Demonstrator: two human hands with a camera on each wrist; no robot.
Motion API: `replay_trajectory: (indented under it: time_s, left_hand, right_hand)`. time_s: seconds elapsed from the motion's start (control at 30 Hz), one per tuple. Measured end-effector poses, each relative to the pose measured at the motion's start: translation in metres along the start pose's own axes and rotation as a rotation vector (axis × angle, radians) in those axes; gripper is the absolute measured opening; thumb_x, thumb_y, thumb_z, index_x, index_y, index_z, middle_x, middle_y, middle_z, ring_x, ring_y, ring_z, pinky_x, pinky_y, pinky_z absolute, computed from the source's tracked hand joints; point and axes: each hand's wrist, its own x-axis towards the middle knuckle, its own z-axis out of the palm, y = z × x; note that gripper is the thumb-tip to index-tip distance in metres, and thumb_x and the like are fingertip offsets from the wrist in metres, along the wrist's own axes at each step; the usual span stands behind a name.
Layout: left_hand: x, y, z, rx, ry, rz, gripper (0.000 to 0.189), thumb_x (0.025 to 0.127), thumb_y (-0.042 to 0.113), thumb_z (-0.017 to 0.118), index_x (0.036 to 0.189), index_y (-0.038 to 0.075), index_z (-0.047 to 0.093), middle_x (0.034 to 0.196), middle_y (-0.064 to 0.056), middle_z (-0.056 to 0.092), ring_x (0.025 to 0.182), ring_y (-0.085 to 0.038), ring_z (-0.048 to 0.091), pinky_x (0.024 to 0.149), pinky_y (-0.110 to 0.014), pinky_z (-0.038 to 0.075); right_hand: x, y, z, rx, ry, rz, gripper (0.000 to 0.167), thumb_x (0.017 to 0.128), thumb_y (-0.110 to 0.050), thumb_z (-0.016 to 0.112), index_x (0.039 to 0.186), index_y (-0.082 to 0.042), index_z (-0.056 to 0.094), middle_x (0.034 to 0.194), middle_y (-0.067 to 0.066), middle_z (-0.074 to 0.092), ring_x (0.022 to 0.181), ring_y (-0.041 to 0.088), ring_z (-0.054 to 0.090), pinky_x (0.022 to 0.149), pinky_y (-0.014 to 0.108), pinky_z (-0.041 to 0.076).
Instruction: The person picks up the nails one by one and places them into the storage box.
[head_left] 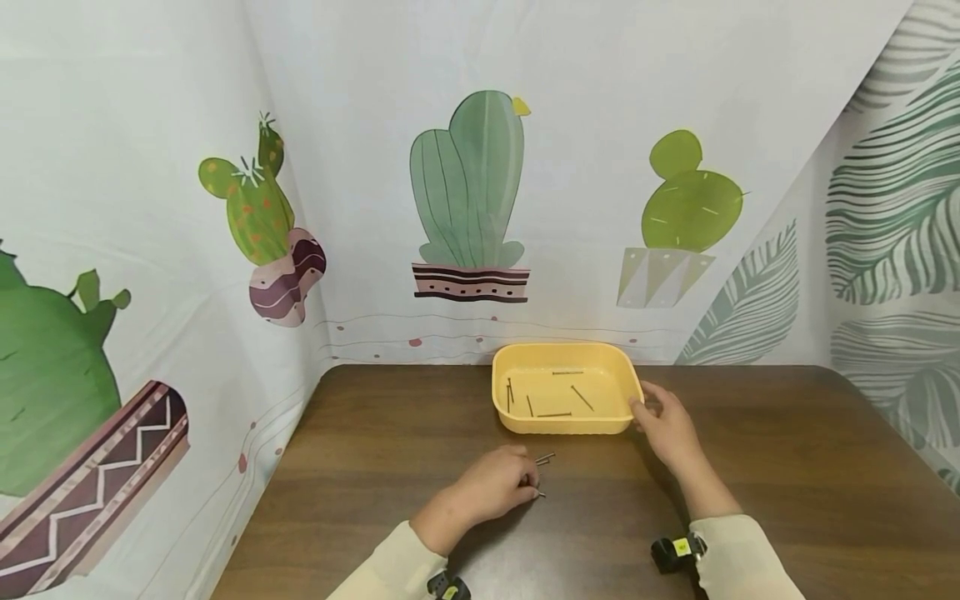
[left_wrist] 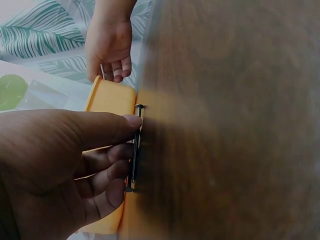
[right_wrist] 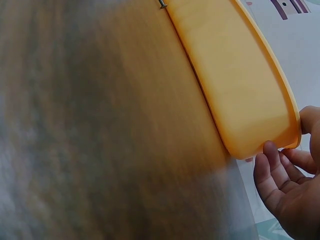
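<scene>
My left hand (head_left: 491,485) is low over the table in front of the yellow tray. In the left wrist view, its thumb and curled fingers pinch dark nails (left_wrist: 135,150); how many cannot be told. Beyond its fingertips, loose nails (head_left: 545,459) show in the head view, partly hidden by the hand. My right hand (head_left: 667,423) grips the right end of the yellow tray (head_left: 570,426), thumb at the rim and fingers against the outer wall (right_wrist: 240,100). Inside the tray, several thin nails (head_left: 582,398) lie scattered.
The brown wooden table (head_left: 375,442) carries the tray near its back edge. Behind it hangs a white cloth (head_left: 360,75) printed with cacti, with leaf-patterned cloth (head_left: 900,183) on the right. Each wrist wears a small black camera (head_left: 671,552).
</scene>
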Motion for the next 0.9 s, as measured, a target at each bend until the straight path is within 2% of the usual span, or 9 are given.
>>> replay_trajectory:
  time_s: [0.4, 0.67, 0.9]
  left_hand:
    - [0.0010, -0.0011, 0.0031, 0.017, 0.002, 0.030, 0.011, 0.092, 0.029, 0.073, 0.083, 0.023, 0.072, 0.088, 0.013, 0.058, 0.079, 0.000, 0.052, 0.075, -0.015, 0.046]
    - [0.0009, -0.0002, 0.0019, -0.012, 0.010, 0.024, 0.008, 0.095, 0.027, 0.070, 0.089, 0.022, 0.071, 0.091, 0.012, 0.058, 0.077, 0.002, 0.049, 0.074, -0.014, 0.046]
    - [0.0004, 0.0000, 0.0004, -0.050, 0.045, 0.030, 0.007, 0.097, 0.025, 0.068, 0.094, 0.019, 0.070, 0.093, 0.010, 0.058, 0.078, 0.002, 0.051, 0.074, -0.014, 0.049]
  right_hand:
    - [-0.0010, -0.0017, -0.0003, 0.003, -0.006, -0.002, 0.056, 0.105, -0.026, 0.053, 0.149, 0.006, 0.041, 0.131, 0.026, 0.047, 0.105, 0.034, 0.066, 0.073, 0.024, 0.058]
    - [0.0001, -0.0004, 0.0002, 0.001, 0.002, -0.005, 0.057, 0.105, -0.029, 0.053, 0.149, 0.005, 0.041, 0.130, 0.025, 0.048, 0.102, 0.034, 0.068, 0.073, 0.023, 0.057]
    - [0.0001, 0.0007, 0.0006, -0.007, -0.003, -0.004, 0.058, 0.105, -0.029, 0.052, 0.150, 0.005, 0.040, 0.131, 0.025, 0.048, 0.098, 0.031, 0.069, 0.073, 0.023, 0.056]
